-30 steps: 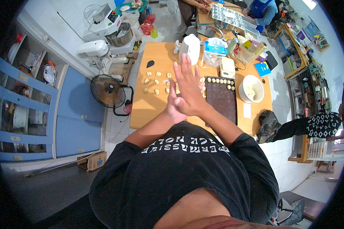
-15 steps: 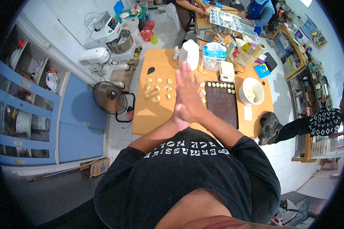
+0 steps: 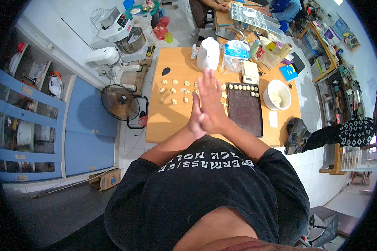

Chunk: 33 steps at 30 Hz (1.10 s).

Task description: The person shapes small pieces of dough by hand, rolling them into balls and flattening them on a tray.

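Above the near side of the wooden table (image 3: 163, 125), my left hand (image 3: 196, 119) and my right hand (image 3: 213, 109) press together palm to palm, fingers stretched forward. Whatever lies between the palms is hidden, and the right hand covers much of the left. Small uneven pieces of dough (image 3: 174, 101) lie in loose rows to the left of the hands; more show just right of them. A dark baking tray (image 3: 245, 115) sits to the right, with smooth round dough balls (image 3: 243, 87) along its far edge. Beyond its right side stands a white bowl (image 3: 285, 89) holding dough (image 3: 275, 98).
Behind the dough stand a white jug (image 3: 208, 54), a blue-and-white packet (image 3: 236, 51) and a kitchen scale (image 3: 250, 72). A floor fan (image 3: 121, 100) and stand mixer (image 3: 104, 58) are at left. At right, a person's dark sleeve (image 3: 322, 140) reaches near a black bag (image 3: 296, 131).
The pressed hands have shifted against each other, and the left thumb now stands out more on the left. The table sits slightly higher in view. Dough and tray look unchanged.
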Motion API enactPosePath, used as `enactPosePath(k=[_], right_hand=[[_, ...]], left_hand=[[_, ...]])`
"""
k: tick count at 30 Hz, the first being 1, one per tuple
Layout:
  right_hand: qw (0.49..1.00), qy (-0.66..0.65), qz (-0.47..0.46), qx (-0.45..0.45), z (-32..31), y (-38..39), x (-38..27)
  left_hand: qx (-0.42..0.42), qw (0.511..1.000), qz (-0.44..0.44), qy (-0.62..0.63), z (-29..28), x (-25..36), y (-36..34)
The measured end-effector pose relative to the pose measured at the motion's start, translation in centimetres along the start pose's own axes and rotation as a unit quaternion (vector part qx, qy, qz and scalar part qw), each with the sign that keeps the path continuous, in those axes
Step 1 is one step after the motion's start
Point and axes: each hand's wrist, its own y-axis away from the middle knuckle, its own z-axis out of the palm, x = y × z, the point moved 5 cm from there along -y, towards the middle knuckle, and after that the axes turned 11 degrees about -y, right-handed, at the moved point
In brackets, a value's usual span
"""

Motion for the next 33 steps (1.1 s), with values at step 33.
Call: enactPosePath(k=[33], right_hand=[[0.987,0.082,-0.117,-0.076,2.9,1.2,-3.0]], left_hand=[[-0.016,0.916,-0.374,0.147,-6.7,-9.3,4.7]])
